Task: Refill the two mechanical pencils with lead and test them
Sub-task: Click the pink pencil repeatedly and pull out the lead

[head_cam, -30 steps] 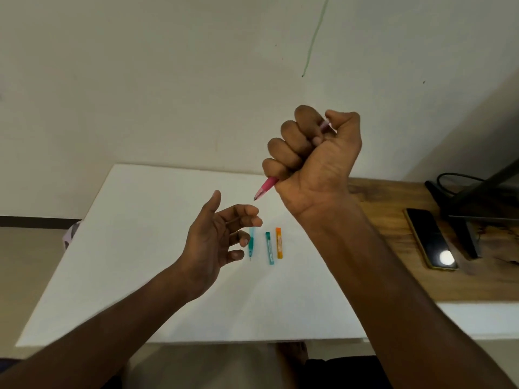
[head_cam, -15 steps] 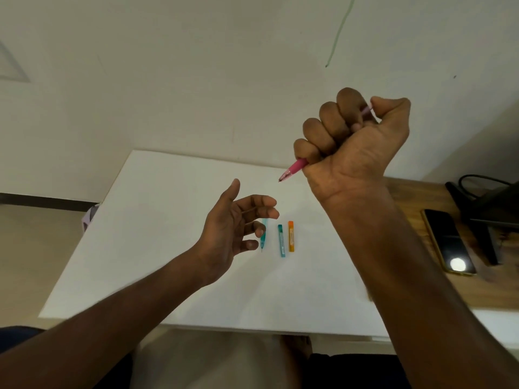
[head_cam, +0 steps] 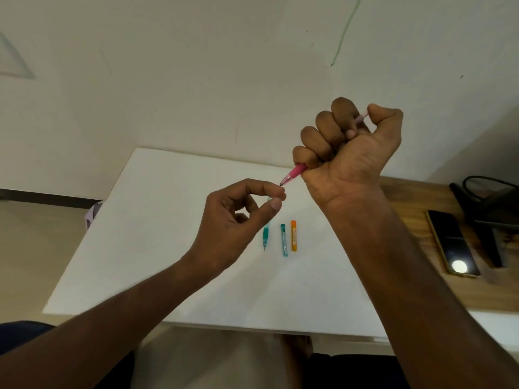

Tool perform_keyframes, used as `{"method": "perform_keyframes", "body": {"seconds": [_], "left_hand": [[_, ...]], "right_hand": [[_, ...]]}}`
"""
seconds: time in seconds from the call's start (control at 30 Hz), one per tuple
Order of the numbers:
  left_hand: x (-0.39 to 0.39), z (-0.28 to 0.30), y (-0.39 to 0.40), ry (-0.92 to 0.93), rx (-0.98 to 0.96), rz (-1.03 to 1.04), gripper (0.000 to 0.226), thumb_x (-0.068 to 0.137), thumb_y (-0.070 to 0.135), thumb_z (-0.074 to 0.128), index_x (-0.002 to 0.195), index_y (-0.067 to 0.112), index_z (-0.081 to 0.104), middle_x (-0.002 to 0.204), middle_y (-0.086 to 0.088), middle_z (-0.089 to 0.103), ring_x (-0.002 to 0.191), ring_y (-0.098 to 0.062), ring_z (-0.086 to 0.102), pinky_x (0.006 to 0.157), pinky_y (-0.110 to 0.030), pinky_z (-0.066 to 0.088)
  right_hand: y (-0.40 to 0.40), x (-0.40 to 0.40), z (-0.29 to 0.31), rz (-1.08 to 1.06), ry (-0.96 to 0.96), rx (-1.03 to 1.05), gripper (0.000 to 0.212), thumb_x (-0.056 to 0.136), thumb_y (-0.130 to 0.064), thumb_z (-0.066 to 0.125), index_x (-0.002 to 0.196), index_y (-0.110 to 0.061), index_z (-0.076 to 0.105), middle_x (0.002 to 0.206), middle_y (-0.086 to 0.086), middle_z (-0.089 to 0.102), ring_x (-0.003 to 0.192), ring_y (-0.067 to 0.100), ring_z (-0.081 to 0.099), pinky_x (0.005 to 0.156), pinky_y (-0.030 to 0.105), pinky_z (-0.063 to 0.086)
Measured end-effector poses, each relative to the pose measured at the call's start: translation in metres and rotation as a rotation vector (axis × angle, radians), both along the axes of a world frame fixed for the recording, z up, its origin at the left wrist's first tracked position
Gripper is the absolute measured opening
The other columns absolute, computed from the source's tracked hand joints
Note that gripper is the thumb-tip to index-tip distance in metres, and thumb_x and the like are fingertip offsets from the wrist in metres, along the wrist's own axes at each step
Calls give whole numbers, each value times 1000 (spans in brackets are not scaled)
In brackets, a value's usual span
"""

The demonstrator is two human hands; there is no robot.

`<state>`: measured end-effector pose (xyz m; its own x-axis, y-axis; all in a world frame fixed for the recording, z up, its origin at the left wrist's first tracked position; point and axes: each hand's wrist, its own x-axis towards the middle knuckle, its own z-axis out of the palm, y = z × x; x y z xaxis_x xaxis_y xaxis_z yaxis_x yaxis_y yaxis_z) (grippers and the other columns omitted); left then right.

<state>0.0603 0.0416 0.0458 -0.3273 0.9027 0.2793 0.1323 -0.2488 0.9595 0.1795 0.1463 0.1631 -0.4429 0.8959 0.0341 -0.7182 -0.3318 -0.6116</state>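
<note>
My right hand [head_cam: 344,153] is a fist around the pink mechanical pencil [head_cam: 293,175], held in the air with the tip pointing down-left and my thumb on its top end. My left hand [head_cam: 238,220] has thumb and forefinger pinched together right at the pencil's tip; any lead there is too thin to see. On the white board [head_cam: 140,234] lie the teal mechanical pencil [head_cam: 265,235], partly hidden by my left hand, a teal lead case [head_cam: 284,240] and an orange lead case [head_cam: 293,235], side by side.
The white board rests on a wooden desk [head_cam: 415,276]. A phone [head_cam: 452,244] lies on the wood at the right, with a black stand and cable [head_cam: 488,209] behind it. A plain wall rises behind the board.
My left hand rose from loosely open to a thumb-and-forefinger pinch at the pink pencil's tip. The right fist with the pencil stayed raised, shifting slightly as the view moved.
</note>
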Motion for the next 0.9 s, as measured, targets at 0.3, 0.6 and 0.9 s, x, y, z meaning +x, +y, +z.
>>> {"method": "perform_keyframes", "body": {"seconds": [0.3,0.6,0.9], "left_hand": [[-4,-6,5,-31,-118,77,6,96,41,78,100,37,76,112,15,79,78,-26,61,62,-36,54],[0,-7,6,-38,-94,70,11,94,44,80,104,43,77,109,18,79,76,-21,61,62,-35,55],[-4,-19,10,-2,-305,83,13,93,48,78,104,41,78,106,28,77,90,-19,69,74,-25,54]], "right_hand": [[2,1,1,-16,13,65,56,100,-41,19,51,-19,36,44,-6,27,43,10,14,48,17,20],[1,0,-3,-14,3,63,55,100,-39,19,52,-18,36,45,-5,26,44,10,14,48,17,20],[0,1,2,17,-13,77,57,100,-39,18,50,-19,37,44,-6,26,43,10,15,47,17,20]]}}
